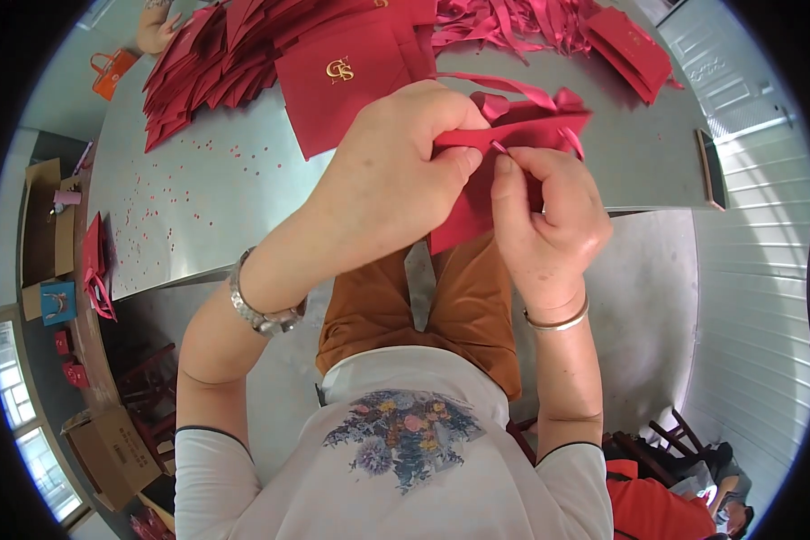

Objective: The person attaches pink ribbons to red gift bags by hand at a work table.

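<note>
A small red paper gift bag (466,218) is held up in front of me at the table's near edge. My left hand (396,166) is closed on the bag's top edge, thumb and fingers pinching it. With its fingertips, my right hand (556,216) pinches the end of a pinkish-red ribbon (499,147) right at the bag's rim. More ribbon loops (522,88) out above the bag's opening and at its right corner. Part of the bag is hidden behind both hands.
Flat red bags (319,99) lie heaped across the back of the metal table (189,193). Loose ribbons (513,27) are piled beyond my hands, beside more red bags (630,54). Small red bits dot the left side. Another person's hand (157,34) is at the far left.
</note>
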